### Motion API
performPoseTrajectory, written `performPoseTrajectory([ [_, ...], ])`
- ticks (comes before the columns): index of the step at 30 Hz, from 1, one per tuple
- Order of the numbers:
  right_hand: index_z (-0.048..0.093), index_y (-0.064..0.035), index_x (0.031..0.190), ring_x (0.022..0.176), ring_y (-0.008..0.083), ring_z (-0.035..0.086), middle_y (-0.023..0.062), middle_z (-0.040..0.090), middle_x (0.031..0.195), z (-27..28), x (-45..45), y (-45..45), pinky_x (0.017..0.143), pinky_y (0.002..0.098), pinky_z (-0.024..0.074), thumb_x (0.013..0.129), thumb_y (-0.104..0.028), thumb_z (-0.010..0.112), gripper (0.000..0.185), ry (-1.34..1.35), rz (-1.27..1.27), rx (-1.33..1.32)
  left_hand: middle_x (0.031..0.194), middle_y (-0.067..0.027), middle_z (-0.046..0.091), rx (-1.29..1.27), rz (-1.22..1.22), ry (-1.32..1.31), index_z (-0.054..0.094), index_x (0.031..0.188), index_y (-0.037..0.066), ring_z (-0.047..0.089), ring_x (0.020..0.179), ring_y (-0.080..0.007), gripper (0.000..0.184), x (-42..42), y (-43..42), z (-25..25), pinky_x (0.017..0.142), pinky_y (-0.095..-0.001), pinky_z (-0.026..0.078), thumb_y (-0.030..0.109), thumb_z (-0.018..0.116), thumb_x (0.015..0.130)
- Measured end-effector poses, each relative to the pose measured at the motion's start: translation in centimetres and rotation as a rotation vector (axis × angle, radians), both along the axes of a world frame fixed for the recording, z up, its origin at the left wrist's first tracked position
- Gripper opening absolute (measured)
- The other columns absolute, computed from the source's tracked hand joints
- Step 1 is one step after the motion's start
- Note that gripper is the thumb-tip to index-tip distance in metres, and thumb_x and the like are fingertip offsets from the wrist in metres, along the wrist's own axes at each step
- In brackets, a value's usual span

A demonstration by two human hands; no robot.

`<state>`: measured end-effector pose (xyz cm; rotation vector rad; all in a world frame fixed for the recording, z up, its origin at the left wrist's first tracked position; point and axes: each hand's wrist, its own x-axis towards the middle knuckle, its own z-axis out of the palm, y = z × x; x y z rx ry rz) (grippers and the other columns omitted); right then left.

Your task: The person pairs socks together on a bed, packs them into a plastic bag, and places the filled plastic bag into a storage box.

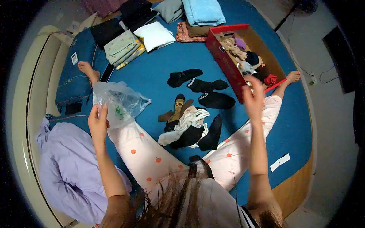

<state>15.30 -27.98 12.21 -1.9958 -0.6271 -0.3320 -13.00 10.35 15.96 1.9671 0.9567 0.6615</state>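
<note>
My left hand [98, 121] pinches the edge of a clear plastic bag [123, 104] above my left leg. My right hand [253, 97] is raised at the near left edge of a red box [227, 62]; blur hides whether its fingers hold anything. Inside the box lie beige, purple, dark and red cloth items. Between my legs is a pile of white [192, 117], black and brown socks. Black socks [216, 100] lie separately just beyond the pile.
Folded clothes [121, 47], a white folded cloth [154, 36] and a light blue towel [204, 12] line the far side of the blue bed. A lavender blanket [72, 171] lies at left, a white tag [280, 162] at right.
</note>
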Motion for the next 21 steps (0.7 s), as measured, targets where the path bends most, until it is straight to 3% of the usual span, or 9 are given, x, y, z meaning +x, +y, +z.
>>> performPoseTrajectory([
  [2,0.054,-0.0051,0.115,0.115,0.0308,0.047,0.0141,0.055,0.116,-2.7,-1.8,3.5,0.098,0.0380,0.0358,0.074,-0.011,0.063,0.042,-0.115,0.222,-0.286,0.068,-0.0009,0.056,0.027,0.004,-0.001,0.061,0.092,0.003,0.038,0.039,-0.0041,0.019,-0.1,0.1,0.2,0.037,-0.0216,0.031,0.021,0.056,0.088],
  [3,0.044,-0.0078,0.127,0.123,0.0350,0.037,0.0166,0.045,0.129,-5.1,-2.0,4.5,0.100,0.0438,0.0329,0.071,-0.015,0.069,0.061,-0.059,0.314,-0.375,0.067,-0.0003,0.055,0.011,-0.009,-0.010,0.062,0.092,0.003,0.038,0.040,-0.0039,0.019,-0.2,0.1,0.5,0.038,-0.0210,0.031,0.021,0.056,0.088],
  [5,0.032,-0.0116,0.135,0.128,0.0399,0.028,0.0195,0.032,0.138,-9.7,-1.3,5.6,0.100,0.0500,0.0313,0.066,-0.019,0.074,0.081,-0.069,0.153,-0.723,0.066,0.0007,0.053,-0.024,-0.034,-0.027,0.063,0.093,0.004,0.039,0.042,-0.0035,0.020,-0.7,0.3,0.8,0.039,-0.0198,0.031,0.021,0.056,0.088],
  [7,0.026,-0.0153,0.138,0.127,0.0420,0.027,0.0213,0.024,0.141,-14.6,1.1,5.2,0.097,0.0549,0.0319,0.062,-0.022,0.078,0.093,0.049,0.009,-0.763,0.063,0.0036,0.051,-0.014,-0.029,-0.036,0.064,0.094,0.005,0.036,0.044,-0.0020,0.021,-1.7,1.0,0.3,0.040,-0.0184,0.028,0.024,0.056,0.089],
  [8,0.026,-0.0179,0.139,0.121,0.0416,0.035,0.0216,0.034,0.134,-15.0,1.8,5.1,0.091,0.0506,0.0385,0.060,-0.025,0.079,0.095,0.135,-0.017,-0.849,0.062,0.0051,0.050,-0.008,-0.026,-0.044,0.064,0.095,0.005,0.034,0.045,-0.0013,0.022,-2.1,1.4,0.1,0.041,-0.0177,0.027,0.025,0.056,0.089],
  [11,0.053,-0.0101,0.113,0.107,0.0350,0.048,0.0160,0.051,0.111,-17.2,4.5,4.6,0.081,0.0420,0.0456,0.064,-0.016,0.074,0.054,0.242,0.232,-0.824,0.062,0.0058,0.049,-0.079,0.045,-0.050,0.067,0.095,0.005,0.037,0.050,-0.0009,0.023,-3.6,1.6,0.0,0.044,-0.0159,0.025,0.024,0.056,0.088],
  [14,0.057,-0.0052,0.098,0.110,0.0349,0.046,0.0156,0.052,0.113,-12.3,2.4,7.0,0.085,0.0430,0.0438,0.066,-0.012,0.072,0.036,0.251,0.309,-0.803,0.081,0.0024,0.064,-0.220,0.077,-0.062,0.064,0.097,0.006,0.036,0.049,-0.0004,0.022,-5.0,2.6,-1.6,0.043,-0.0156,0.026,0.025,0.057,0.088],
  [17,0.056,-0.0045,0.100,0.112,0.0368,0.044,0.0168,0.050,0.119,-10.0,2.4,10.2,0.089,0.0437,0.0415,0.064,-0.012,0.072,0.040,-0.178,0.436,-0.664,0.093,-0.0024,0.065,-0.282,0.165,-0.158,0.063,0.100,0.006,0.036,0.050,-0.0006,0.023,-5.5,2.8,-3.5,0.044,-0.0146,0.028,0.025,0.057,0.088],
  [21,0.054,-0.0072,0.113,0.111,0.0373,0.045,0.0181,0.047,0.122,-12.7,4.7,17.3,0.093,0.0436,0.0401,0.062,-0.010,0.071,0.054,-0.338,0.412,-0.644,0.099,-0.0071,0.063,-0.350,0.123,-0.400,0.060,0.102,0.002,0.040,0.053,-0.0019,0.024,-4.9,2.2,-3.9,0.046,-0.0135,0.031,0.021,0.055,0.089],
])
